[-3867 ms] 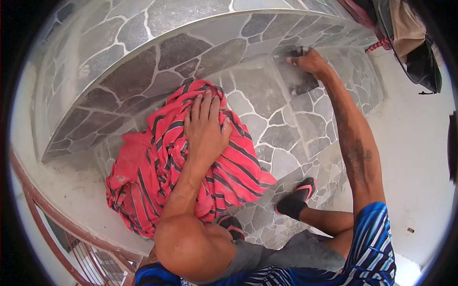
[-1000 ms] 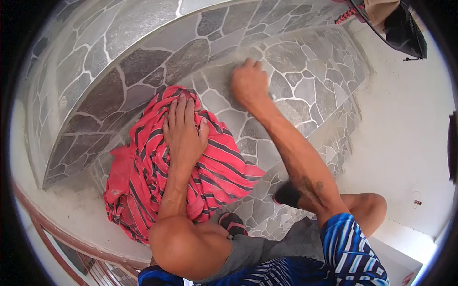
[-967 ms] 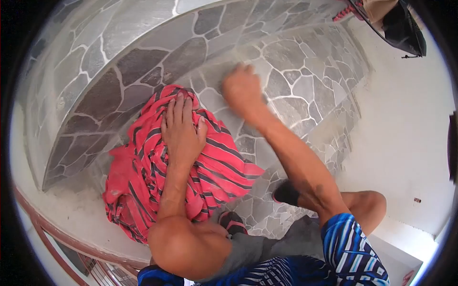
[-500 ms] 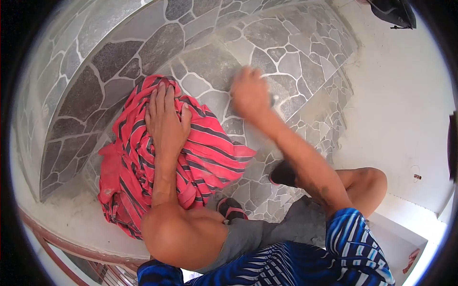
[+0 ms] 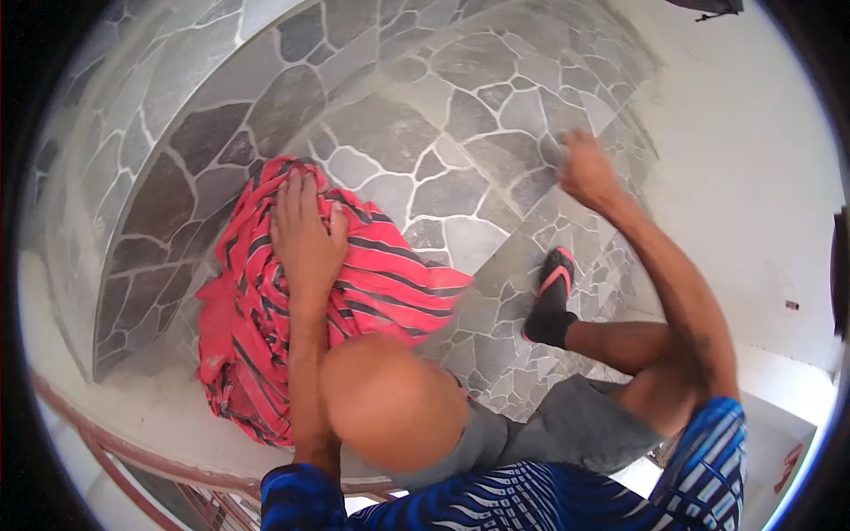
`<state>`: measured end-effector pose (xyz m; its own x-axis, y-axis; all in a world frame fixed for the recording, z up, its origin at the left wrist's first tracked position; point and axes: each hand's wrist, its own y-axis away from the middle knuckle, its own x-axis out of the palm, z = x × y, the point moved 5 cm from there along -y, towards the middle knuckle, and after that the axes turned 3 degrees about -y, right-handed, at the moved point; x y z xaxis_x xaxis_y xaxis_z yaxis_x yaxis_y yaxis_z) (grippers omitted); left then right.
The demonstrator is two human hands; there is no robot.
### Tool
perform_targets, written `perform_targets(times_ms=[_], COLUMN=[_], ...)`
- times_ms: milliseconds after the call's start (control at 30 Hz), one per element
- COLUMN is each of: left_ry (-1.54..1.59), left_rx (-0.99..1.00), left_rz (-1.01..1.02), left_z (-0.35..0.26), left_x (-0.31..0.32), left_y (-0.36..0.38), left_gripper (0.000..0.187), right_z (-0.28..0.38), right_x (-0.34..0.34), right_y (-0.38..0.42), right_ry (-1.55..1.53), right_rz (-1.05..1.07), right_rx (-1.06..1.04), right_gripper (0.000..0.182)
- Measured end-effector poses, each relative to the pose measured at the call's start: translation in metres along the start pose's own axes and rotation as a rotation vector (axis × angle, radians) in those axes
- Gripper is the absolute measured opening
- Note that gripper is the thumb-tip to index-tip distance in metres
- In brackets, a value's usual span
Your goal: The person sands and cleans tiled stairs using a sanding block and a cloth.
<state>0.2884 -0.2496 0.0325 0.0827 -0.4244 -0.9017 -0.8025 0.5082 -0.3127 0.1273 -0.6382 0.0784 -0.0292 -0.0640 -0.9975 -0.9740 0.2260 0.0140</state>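
My left hand lies flat on top of a bunched red cloth with dark and thin white stripes. Its fingers are stretched out and pressed against the folds, not wrapped round them. Off to the right, my right hand is closed, low over the grey stone-patterned step near its right side. Motion blurs its fingertips, and whatever may be inside the curled fingers cannot be made out.
A curved stone-patterned riser rises on the left, and a white wall stands on the right. Below the cloth runs a reddish-brown railing. My foot in a black sock and sandal rests on the lower step.
My right hand has swept to the right across the stone, staying closed. My left hand remains on the cloth. My knee and foot appear shifted, and the view has tilted slightly.
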Motion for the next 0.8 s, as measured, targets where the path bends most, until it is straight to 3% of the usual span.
perform_targets(times_ms=[33, 100, 300, 433, 533, 600, 633, 667, 733, 800], left_ry=[0.009, -0.003, -0.255, -0.403, -0.380, -0.504, -0.526, -0.347, -0.313, 0.224], left_rx=[0.002, -0.031, -0.360, -0.448, -0.378, -0.464, -0.504, -0.558, 0.028, 0.511], left_rz=[-0.008, -0.032, -0.040, -0.010, 0.066, -0.029, 0.005, 0.131, 0.102, 0.178], left_z=[0.000, -0.001, 0.008, -0.003, -0.053, -0.102, -0.129, -0.154, -0.237, -0.318], left_x=[0.001, 0.000, 0.000, 0.025, 0.064, 0.091, 0.100, 0.116, 0.148, 0.196], left_y=[0.001, 0.000, 0.004, -0.017, -0.079, -0.124, -0.151, -0.179, -0.219, -0.244], left_gripper=[0.061, 0.063, 0.078, 0.084, 0.087, 0.080, 0.065, 0.077, 0.035, 0.034], right_z=[-0.003, -0.015, 0.031, 0.058, 0.046, 0.036, 0.031, 0.027, 0.025, 0.022], right_x=[-0.030, -0.071, -0.178, -0.224, -0.240, -0.248, -0.249, -0.250, -0.253, -0.255], right_y=[0.016, 0.037, 0.113, 0.122, 0.129, 0.133, 0.135, 0.137, 0.136, 0.135], right_ry=[-0.017, -0.097, -0.355, -0.482, -0.488, -0.497, -0.493, -0.489, -0.521, -0.590], right_rz=[-0.083, 0.042, -0.076, -0.074, -0.055, -0.033, -0.043, -0.054, -0.060, -0.055], right_rx=[-0.012, 0.063, -0.056, 0.092, 0.155, 0.204, 0.192, 0.177, 0.173, 0.213], right_gripper=[0.042, 0.043, 0.047, 0.048, 0.048, 0.049, 0.048, 0.047, 0.046, 0.044])
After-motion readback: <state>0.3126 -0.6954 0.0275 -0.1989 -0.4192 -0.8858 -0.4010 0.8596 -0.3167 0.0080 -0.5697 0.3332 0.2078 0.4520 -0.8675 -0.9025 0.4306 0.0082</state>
